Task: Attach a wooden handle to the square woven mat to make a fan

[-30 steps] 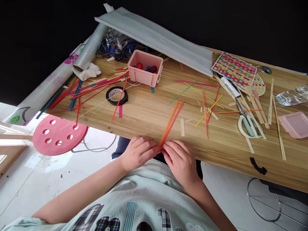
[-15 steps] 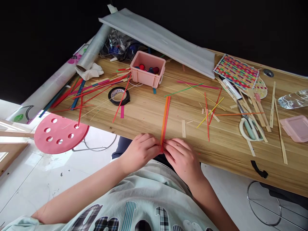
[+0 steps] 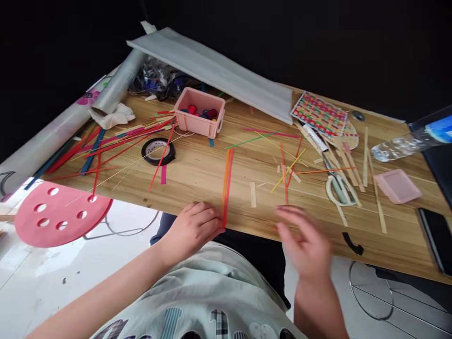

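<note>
Two thin flat strips, one orange [image 3: 225,183] and one red [image 3: 229,188], lie side by side on the table, pointing away from me. My left hand [image 3: 197,226] is closed at their near end by the table edge, its fingertips gripping them there; the exact grip is partly hidden. To the right, my right hand [image 3: 305,240] hovers over the table's front edge, slightly blurred, thumb and fingers apart with nothing seen between them. Just beyond its fingertips lies a crossed group of loose strips, including a yellow strip [image 3: 287,170].
Black tape [image 3: 158,151] and a pink box [image 3: 199,117] with spools stand left of centre. White-handled scissors [image 3: 341,189], wooden sticks, a woven mat [image 3: 321,113], a pink lid [image 3: 399,186], a bottle [image 3: 406,141] and a phone [image 3: 436,240] lie rightward. A foam sheet [image 3: 212,68] spans the back.
My right hand has let go of the strips' near end and moved off to the right, opening. My left hand stays at the strips. The view has turned somewhat rightward.
</note>
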Available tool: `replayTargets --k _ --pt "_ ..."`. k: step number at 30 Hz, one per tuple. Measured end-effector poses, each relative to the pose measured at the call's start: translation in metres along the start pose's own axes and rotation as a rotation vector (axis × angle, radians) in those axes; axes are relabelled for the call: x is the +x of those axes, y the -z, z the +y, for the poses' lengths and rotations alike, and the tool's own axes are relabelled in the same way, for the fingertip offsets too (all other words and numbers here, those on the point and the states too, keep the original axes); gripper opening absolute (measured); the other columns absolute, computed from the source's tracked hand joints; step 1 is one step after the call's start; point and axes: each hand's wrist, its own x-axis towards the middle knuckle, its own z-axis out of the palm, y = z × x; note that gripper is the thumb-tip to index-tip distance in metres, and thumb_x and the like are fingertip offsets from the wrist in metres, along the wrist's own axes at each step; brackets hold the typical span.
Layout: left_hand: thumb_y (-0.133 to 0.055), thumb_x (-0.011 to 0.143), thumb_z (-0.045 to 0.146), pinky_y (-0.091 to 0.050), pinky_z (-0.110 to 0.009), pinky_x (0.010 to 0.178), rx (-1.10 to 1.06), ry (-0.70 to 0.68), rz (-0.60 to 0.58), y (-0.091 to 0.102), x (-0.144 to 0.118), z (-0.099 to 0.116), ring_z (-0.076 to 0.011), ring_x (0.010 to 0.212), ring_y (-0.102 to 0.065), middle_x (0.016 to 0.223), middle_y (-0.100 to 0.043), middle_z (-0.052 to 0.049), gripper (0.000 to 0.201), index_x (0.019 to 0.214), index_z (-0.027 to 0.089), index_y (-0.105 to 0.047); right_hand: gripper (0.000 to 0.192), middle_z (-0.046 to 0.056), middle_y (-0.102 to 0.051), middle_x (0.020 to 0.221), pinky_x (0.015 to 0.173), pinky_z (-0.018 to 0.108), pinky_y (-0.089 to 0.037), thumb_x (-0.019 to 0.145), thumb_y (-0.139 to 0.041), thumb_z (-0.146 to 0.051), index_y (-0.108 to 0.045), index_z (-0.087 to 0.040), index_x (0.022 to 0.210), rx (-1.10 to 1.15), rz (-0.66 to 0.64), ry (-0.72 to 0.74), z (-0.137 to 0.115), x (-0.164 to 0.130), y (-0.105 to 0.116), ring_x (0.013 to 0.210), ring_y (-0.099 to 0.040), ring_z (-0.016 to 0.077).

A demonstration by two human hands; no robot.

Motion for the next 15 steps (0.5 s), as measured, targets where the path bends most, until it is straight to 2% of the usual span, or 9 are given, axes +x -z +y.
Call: replayTargets --k 2,3,5,6,9,12,15 --pt "-0.062 0.089 0.022 -0.040 -0.030 0.078 0.002 0.002 -0.007 -0.001 0.000 0.000 -0.0168 0.090 -0.059 0.094 -0.071 -0.001 0.004 0.092 0.020 -0.061 0.018 0.008 -0.070 0.101 0.087 0.045 -0.050 0.088 -0.056 -0.028 -0.069 -0.024 0.100 -0.219 0.350 -0.219 0.036 0.004 0.042 0.093 -0.065 0.0249" --pt "-0.062 0.089 0.022 -0.040 -0.031 0.078 0.010 -0.001 -0.008 -0.001 0.000 -0.001 -0.0167 0.089 -0.059 0.093 -0.070 -0.001 0.005 0.093 0.020 -0.061 0.022 0.010 -0.069 0.102 0.084 0.045 -0.051 0.087 -0.055 -0.032 -0.068 -0.022 0.103 -0.328 0.404 -0.320 0.055 0.005 0.062 0.092 -0.065 0.0259" --pt "-0.062 0.089 0.021 -0.040 -0.031 0.078 0.035 -0.022 -0.005 -0.002 0.000 -0.002 -0.0172 0.088 -0.059 0.093 -0.070 -0.002 0.011 0.100 0.020 -0.061 0.031 0.013 -0.068 0.102 0.082 0.046 -0.051 0.082 -0.056 -0.035 -0.067 -0.018 0.105 -0.511 0.353 -0.441 0.090 0.006 0.092 0.098 -0.062 0.0298" --pt "-0.062 0.089 0.020 -0.040 -0.031 0.078 0.045 -0.037 -0.003 -0.003 0.000 -0.003 -0.0175 0.088 -0.059 0.094 -0.070 -0.003 0.014 0.103 0.020 -0.061 0.035 0.015 -0.067 0.102 0.085 0.048 -0.049 0.080 -0.055 -0.036 -0.066 -0.016 0.106 -0.561 0.311 -0.450 0.104 0.005 0.101 0.099 -0.061 0.0311" --pt "-0.061 0.090 0.020 -0.041 -0.031 0.078 0.055 -0.088 0.000 -0.002 0.003 -0.004 -0.0180 0.089 -0.059 0.095 -0.070 -0.003 0.015 0.105 0.021 -0.063 0.037 0.017 -0.067 0.105 0.093 0.049 -0.045 0.081 -0.051 -0.038 -0.065 -0.014 0.105 -0.567 0.190 -0.425 0.127 0.000 0.102 0.101 -0.059 0.0306" --pt "-0.058 0.091 0.020 -0.043 -0.030 0.076 0.037 -0.105 -0.036 0.002 0.010 -0.003 -0.0175 0.088 -0.060 0.094 -0.069 -0.003 0.010 0.099 0.021 -0.065 0.034 0.016 -0.068 0.103 0.093 0.048 -0.045 0.083 -0.046 -0.032 -0.065 -0.014 0.106 -0.562 0.214 -0.429 0.131 -0.003 0.090 0.097 -0.059 0.0285" --pt "-0.057 0.092 0.023 -0.045 -0.030 0.076 0.014 -0.069 -0.116 0.007 0.021 -0.003 -0.0167 0.084 -0.060 0.090 -0.068 -0.002 0.009 0.092 0.022 -0.065 0.030 0.012 -0.070 0.094 0.084 0.042 -0.050 0.084 -0.047 -0.032 -0.066 -0.016 0.101 -0.525 0.200 -0.445 0.133 0.001 0.094 0.085 -0.063 0.0246"
